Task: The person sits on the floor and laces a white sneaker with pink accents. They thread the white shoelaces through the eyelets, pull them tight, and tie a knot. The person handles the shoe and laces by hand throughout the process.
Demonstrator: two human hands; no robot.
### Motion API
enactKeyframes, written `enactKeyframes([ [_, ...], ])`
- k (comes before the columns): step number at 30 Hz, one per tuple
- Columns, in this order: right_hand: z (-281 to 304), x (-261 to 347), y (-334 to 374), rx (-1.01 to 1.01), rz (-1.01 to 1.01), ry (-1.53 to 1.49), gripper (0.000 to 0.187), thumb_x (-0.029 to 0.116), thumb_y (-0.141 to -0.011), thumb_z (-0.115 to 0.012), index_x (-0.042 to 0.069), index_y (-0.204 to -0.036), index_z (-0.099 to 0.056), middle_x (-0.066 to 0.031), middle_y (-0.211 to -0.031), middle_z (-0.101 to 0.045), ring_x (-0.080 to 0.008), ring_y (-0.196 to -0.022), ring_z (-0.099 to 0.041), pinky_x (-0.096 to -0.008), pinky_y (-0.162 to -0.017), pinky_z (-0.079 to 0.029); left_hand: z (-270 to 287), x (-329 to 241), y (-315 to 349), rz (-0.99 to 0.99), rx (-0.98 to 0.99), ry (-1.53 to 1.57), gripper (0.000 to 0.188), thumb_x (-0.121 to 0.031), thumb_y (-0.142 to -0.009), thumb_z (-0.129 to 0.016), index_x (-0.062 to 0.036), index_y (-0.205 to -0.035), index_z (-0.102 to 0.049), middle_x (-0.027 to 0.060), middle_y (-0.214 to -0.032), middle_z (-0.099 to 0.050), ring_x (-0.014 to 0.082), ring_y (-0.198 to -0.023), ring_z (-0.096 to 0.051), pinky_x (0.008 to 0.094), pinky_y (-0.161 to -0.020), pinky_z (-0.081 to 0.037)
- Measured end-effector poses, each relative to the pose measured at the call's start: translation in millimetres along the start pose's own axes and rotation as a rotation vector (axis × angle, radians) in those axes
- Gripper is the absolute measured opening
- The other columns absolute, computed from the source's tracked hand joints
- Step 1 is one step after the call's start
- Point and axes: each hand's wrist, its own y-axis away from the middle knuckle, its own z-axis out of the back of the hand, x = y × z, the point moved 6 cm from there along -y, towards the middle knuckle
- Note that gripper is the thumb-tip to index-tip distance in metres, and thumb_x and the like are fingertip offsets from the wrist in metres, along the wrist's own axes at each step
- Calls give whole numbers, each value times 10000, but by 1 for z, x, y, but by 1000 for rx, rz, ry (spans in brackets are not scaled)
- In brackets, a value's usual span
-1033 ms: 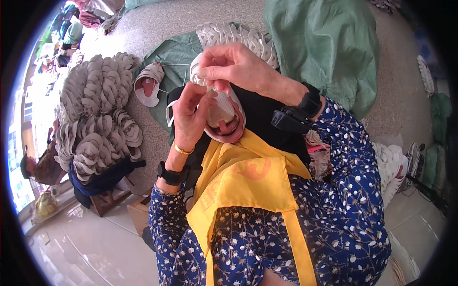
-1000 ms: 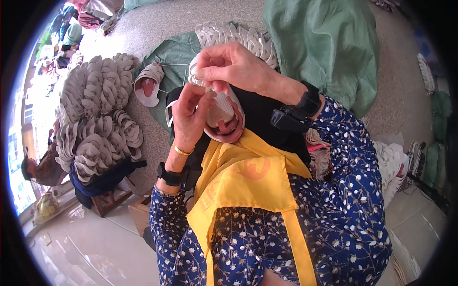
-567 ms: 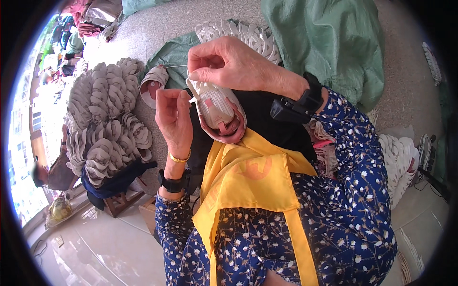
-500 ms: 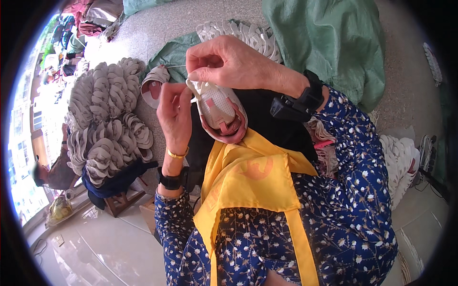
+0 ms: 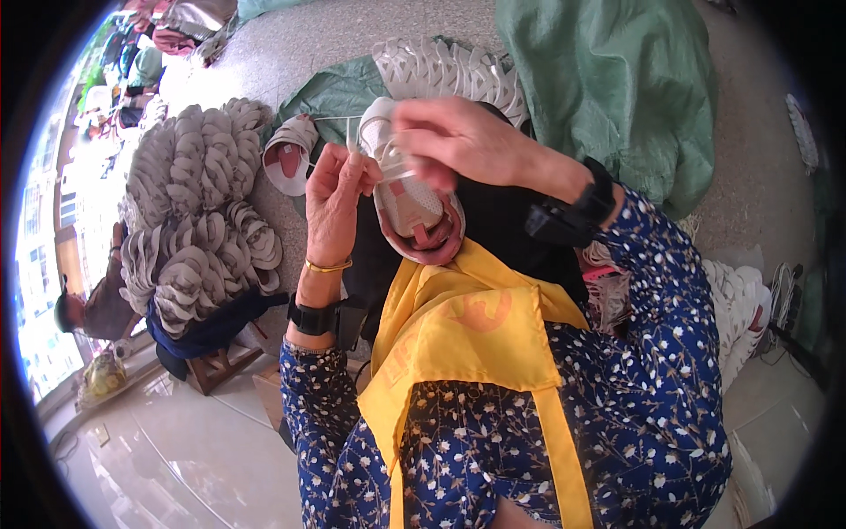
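A white-and-pink shoe (image 5: pixel 410 212) lies before me, its pink heel opening toward my body against the yellow apron (image 5: pixel 458 326). My left hand (image 5: pixel 337 198) is beside it with thumb and forefinger pinched on a pale shoelace (image 5: pixel 350 132), which stands up from the fingers. Over the front of the shoe is my right hand (image 5: pixel 467 141), its fingers bent and smeared by motion; whether they grip the lace I cannot make out. Part of the lacing is hidden beneath it. A second similar shoe (image 5: pixel 289 157) sits just left, a lace stretching from it toward the first shoe.
Tall stacks of grey-white shoe pieces (image 5: pixel 189 212) rest on a low wooden stool (image 5: pixel 216 366) at left. Beyond the shoe lies a row of white shoe uppers (image 5: pixel 449 70) by a green sack (image 5: pixel 608 97). More white uppers (image 5: pixel 736 309) are at right. Another person (image 5: pixel 101 304) is at far left.
My right hand has moved right and slightly down, away from the left hand, and now blurs over the shoe. The left hand has shifted a little right, still pinching the lace.
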Motion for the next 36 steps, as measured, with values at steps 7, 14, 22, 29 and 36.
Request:
enactKeyframes([
  [7,108,-85,99,-195,-234,-159,85,112,-1078,-455,112,-1010,-507,85,-724,-408,0,-527,-334,-179,-431,-241,99,-14,33,-29,-186,37,186,-156,-1086,-535,-94,-911,-535,-7,-779,-523,75,-666,-424,230,-589,-337],
  [14,307,-116,310,-890,-286,-164,158,196,-1079,-532,106,-952,-558,63,-722,-461,-10,-555,-400,-176,-468,-310,278,-38,128,-35,-595,173,229,-215,-1103,-505,-113,-902,-545,-20,-766,-500,64,-630,-402,225,-549,-330],
  [22,156,-62,155,-625,-292,265,192,165,-1032,-638,18,-1129,-715,-73,-1027,-764,-31,-584,-550,-193,-518,-482,131,-18,68,-120,-374,-871,168,-121,-932,-753,-34,-946,-610,32,-869,-661,117,-767,-625,282,-662,-514],
  [29,27,-46,43,-276,-257,76,196,124,-1005,-671,-10,-1142,-706,-41,-890,-727,-61,-579,-628,-215,-496,-510,23,-7,20,-352,-100,-806,147,-56,-905,-706,-4,-987,-595,71,-892,-660,158,-794,-649,291,-699,-537],
  [36,6,-47,20,-187,-337,369,180,162,-974,-700,-17,-957,-701,-2,-675,-653,-53,-510,-589,-233,-449,-474,18,3,10,-294,-125,-714,117,-60,-902,-682,0,-924,-584,55,-770,-596,131,-639,-566,284,-622,-495],
])
